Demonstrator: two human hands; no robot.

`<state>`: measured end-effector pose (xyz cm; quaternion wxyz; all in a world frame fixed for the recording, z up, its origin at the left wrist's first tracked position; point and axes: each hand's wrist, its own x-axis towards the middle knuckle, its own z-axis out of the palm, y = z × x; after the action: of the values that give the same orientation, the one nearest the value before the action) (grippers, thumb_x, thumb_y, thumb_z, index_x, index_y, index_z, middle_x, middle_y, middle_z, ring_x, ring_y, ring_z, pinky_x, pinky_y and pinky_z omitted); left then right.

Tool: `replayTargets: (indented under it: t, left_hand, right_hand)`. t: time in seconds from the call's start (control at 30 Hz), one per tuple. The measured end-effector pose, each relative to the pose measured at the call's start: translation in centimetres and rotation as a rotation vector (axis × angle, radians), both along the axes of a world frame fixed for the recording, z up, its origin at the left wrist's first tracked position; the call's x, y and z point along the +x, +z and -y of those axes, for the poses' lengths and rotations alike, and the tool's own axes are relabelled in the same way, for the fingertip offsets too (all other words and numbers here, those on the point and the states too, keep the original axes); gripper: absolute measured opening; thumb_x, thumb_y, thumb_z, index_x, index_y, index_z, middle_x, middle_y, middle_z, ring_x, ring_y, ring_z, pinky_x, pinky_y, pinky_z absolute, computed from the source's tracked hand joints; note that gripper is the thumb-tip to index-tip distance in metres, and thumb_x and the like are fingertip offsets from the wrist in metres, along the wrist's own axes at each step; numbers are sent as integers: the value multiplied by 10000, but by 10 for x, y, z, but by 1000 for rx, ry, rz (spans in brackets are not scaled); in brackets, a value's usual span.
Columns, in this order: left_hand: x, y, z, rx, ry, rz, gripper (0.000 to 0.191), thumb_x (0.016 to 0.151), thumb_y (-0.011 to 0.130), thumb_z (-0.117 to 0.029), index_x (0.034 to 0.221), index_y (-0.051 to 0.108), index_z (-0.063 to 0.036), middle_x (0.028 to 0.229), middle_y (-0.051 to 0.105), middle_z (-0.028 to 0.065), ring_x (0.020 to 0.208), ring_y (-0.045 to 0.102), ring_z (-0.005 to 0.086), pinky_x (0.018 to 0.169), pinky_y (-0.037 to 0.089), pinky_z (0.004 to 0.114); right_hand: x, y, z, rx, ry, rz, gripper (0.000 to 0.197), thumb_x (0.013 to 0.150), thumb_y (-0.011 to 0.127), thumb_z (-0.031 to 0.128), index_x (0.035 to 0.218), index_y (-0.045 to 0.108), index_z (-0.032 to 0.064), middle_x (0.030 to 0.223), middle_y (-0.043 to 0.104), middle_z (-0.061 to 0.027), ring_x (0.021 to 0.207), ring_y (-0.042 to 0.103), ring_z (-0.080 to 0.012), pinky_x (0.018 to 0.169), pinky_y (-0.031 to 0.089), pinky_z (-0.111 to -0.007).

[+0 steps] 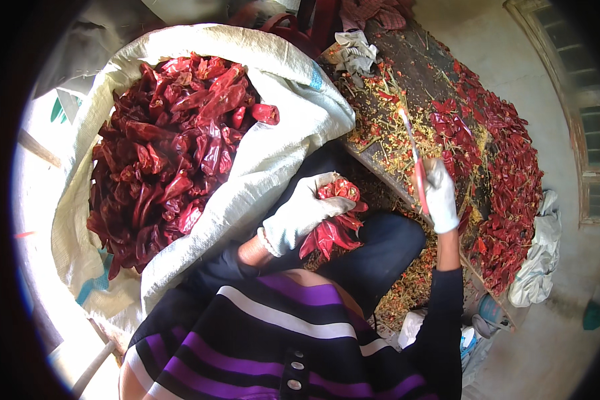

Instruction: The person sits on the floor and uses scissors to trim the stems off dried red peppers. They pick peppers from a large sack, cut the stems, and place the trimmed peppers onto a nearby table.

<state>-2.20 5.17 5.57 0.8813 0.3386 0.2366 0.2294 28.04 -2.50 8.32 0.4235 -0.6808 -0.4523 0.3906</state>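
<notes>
My left hand [305,212], in a white knit glove, grips a bunch of dried red chili peppers [332,235]. The stem ends show at the top of the fist and the pods hang below it. To the right, my gloved right hand [439,195] is closed around red-handled scissors [420,182], seen nearly edge-on, with the bright blades pointing away from me over the work table [386,147]. Cut stems and yellow seeds [392,120] litter that surface under the blades. Left of my left hand stands a white woven sack [265,155] full of dried red chilies [180,150].
A long heap of chili pieces [510,185] covers the table's far right side. A crumpled grey-white glove or cloth [355,52] lies at the table's upper end. White plastic sheeting [537,255] hangs by the right edge. Stem debris [407,290] covers the ground beside my knee.
</notes>
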Motion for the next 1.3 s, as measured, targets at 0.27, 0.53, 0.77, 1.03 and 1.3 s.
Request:
replayTargets:
  t: [0.27,0.53,0.77,1.03,1.3]
  left_hand:
    - [8,7,18,628,57,-236,205,830,698,-12,1030,659,9,909,706,42,808,646,90,760,538,257]
    - [14,6,33,719,127,-441,269,757,739,-108,1001,667,-17,872,679,122,802,661,212,750,525,309]
    - [18,6,41,855,78,-591,198,769,712,-38,964,676,-39,834,699,67,776,654,127,740,522,277]
    - [27,4,54,945,-71,-736,286,747,734,-158,1002,676,-44,859,696,129,797,686,247,762,531,319]
    - [30,9,62,1104,-53,-825,338,715,742,-161,1032,680,-61,953,697,164,904,675,365,790,537,370]
  right_hand:
    - [-78,68,89,44,189,839,568,616,811,77,1116,547,29,1042,617,-198,876,651,-377,734,550,-444]
    - [-108,66,104,89,251,1051,589,638,820,237,1127,559,38,947,606,-177,853,636,-382,713,539,-455]
    - [-129,46,129,-110,156,1009,581,668,798,193,1145,521,12,1040,587,-214,900,619,-425,759,532,-487]
    - [-145,0,159,-110,30,916,509,729,774,281,1112,552,31,959,594,-206,831,640,-390,715,554,-455]
    - [-150,-11,166,-62,-17,1028,548,734,791,346,1097,551,13,959,581,-183,857,624,-369,751,538,-434]
